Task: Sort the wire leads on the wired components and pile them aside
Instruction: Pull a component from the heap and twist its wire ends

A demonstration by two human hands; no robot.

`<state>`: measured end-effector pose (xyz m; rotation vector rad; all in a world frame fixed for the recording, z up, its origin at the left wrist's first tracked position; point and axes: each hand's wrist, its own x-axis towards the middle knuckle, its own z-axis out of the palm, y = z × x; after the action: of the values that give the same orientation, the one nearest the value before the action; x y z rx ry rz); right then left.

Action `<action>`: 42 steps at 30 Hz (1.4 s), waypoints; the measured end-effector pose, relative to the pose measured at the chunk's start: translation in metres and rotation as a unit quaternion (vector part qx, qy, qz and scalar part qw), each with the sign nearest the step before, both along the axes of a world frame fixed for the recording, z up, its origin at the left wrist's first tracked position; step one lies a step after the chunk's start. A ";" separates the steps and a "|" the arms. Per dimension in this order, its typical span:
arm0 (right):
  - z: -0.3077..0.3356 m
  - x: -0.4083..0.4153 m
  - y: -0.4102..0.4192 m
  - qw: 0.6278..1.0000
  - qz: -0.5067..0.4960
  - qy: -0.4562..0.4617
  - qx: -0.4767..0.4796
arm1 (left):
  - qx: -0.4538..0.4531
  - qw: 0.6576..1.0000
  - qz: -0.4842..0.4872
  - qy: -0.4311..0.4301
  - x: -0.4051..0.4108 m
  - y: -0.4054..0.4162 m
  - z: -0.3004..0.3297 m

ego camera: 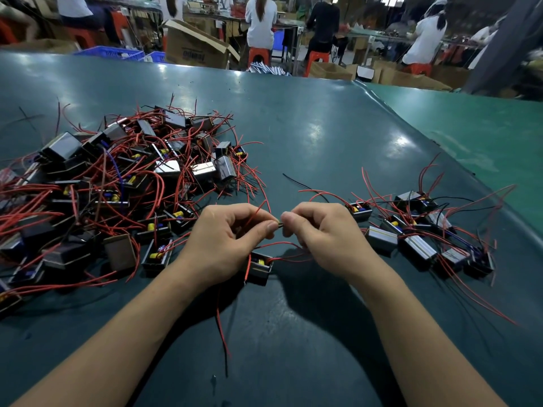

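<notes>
Near edge, centre of the bench: my two bare hands meet over the dark green bench mat point(308, 136), fingertips almost touching each other.
Left hand point(226, 239): fingers curled, thumb and forefinger pinching a thin wire lead; a red strand rises out of the pinch toward the far side.
Right hand point(320, 233): fingers curled too, thumb and forefinger clamped on the same short dark stretch of lead point(280, 225) that bridges the gap between my hands.
Component in work point(258, 267): a small black box-shaped part with a yellow piece inside, lying on the mat just below and between my wrists; red leads loop from it up toward my right hand, and one red lead trails off toward the near edge.
Unsorted heap point(117, 183): a big tangle of black and silver box components with red and black wires, far and left of my left hand, spreading to the left edge.
Sorted pile point(423, 233): a smaller group of the same components on the right, close beside my right hand, with long red leads fanning out to the right and far side.
Loose black wire point(296, 182): lying on the mat between the two piles, far from my knuckles.
Far background: people seated on red stools point(258, 55) at other benches, cardboard boxes point(194, 45) and blue crates point(111, 52) behind the far edge of my mat.
</notes>
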<state>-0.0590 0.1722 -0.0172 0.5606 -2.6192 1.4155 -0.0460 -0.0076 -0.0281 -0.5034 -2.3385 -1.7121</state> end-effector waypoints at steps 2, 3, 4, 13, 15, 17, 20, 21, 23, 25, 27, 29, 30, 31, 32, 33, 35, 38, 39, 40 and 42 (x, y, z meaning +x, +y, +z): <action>0.001 0.001 -0.008 0.972 -0.016 -0.167 -0.163 | 0.026 1.000 -0.003 -0.012 0.000 0.002 0.001; 0.002 0.001 -0.010 0.950 -0.021 -0.215 -0.226 | 0.050 0.998 -0.006 -0.029 0.000 0.002 0.002; 0.002 0.000 -0.011 0.939 -0.030 -0.228 -0.257 | 0.075 0.996 -0.009 -0.055 0.000 0.001 0.003; 0.003 -0.002 -0.001 0.982 -0.158 0.052 -0.083 | 0.120 0.980 -0.001 -0.157 -0.007 -0.015 0.002; 0.010 0.003 -0.002 0.974 -0.134 0.176 -0.054 | 0.120 0.980 -0.013 -0.161 -0.008 -0.013 0.001; 0.013 0.010 -0.006 0.977 -0.044 0.206 -0.029 | 0.107 0.984 -0.015 -0.139 -0.007 -0.008 0.000; 0.010 0.022 -0.020 0.976 0.082 0.196 0.042 | 0.089 0.989 0.001 -0.115 -0.007 -0.002 -0.003; 0.008 0.022 -0.024 0.975 0.099 0.185 0.067 | 0.078 0.991 0.009 -0.113 -0.008 -0.002 -0.005; 0.003 0.020 -0.031 0.979 0.093 0.163 0.076 | 0.049 0.991 0.032 -0.118 -0.012 -0.003 -0.006; 0.001 0.016 -0.032 0.989 0.053 0.137 0.019 | 0.036 0.990 0.050 -0.130 -0.017 -0.005 -0.007; 0.001 0.011 -0.026 0.997 0.008 0.064 -0.051 | 0.048 0.988 0.049 -0.141 -0.020 -0.006 -0.009; 0.001 0.006 -0.015 0.994 -0.014 -0.013 -0.111 | 0.078 0.984 0.048 -0.154 -0.020 -0.007 -0.010; 0.002 0.004 -0.010 0.992 -0.026 -0.032 -0.119 | 0.087 0.983 0.050 -0.152 -0.020 -0.007 -0.009; 0.003 0.001 -0.004 0.992 -0.035 -0.042 -0.116 | 0.089 0.984 0.052 -0.146 -0.019 -0.008 -0.009; 0.004 -0.001 0.000 0.991 -0.043 -0.048 -0.116 | 0.091 0.984 0.053 -0.141 -0.019 -0.008 -0.008; 0.005 -0.002 0.003 0.990 -0.046 -0.051 -0.123 | 0.097 0.984 0.054 -0.138 -0.018 -0.008 -0.007; 0.008 -0.003 0.007 0.986 -0.048 -0.062 -0.145 | 0.119 0.982 0.051 -0.134 -0.017 -0.006 -0.006; 0.008 -0.004 0.011 0.987 -0.049 -0.074 -0.131 | 0.135 0.983 0.039 -0.121 -0.015 -0.005 -0.003; 0.009 -0.004 0.012 0.989 -0.049 -0.077 -0.116 | 0.139 0.983 0.038 -0.117 -0.015 -0.006 -0.002; 0.009 -0.005 0.014 0.989 -0.048 -0.084 -0.109 | 0.140 0.983 0.039 -0.113 -0.015 -0.006 -0.002; 0.011 -0.005 0.018 0.985 -0.043 -0.111 -0.122 | 0.129 0.985 0.036 -0.110 -0.014 -0.007 -0.001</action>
<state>-0.0638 0.1897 -0.0058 0.2689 -2.5342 1.8308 -0.0598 -0.0145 -0.0294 -0.1892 -2.1905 -2.0891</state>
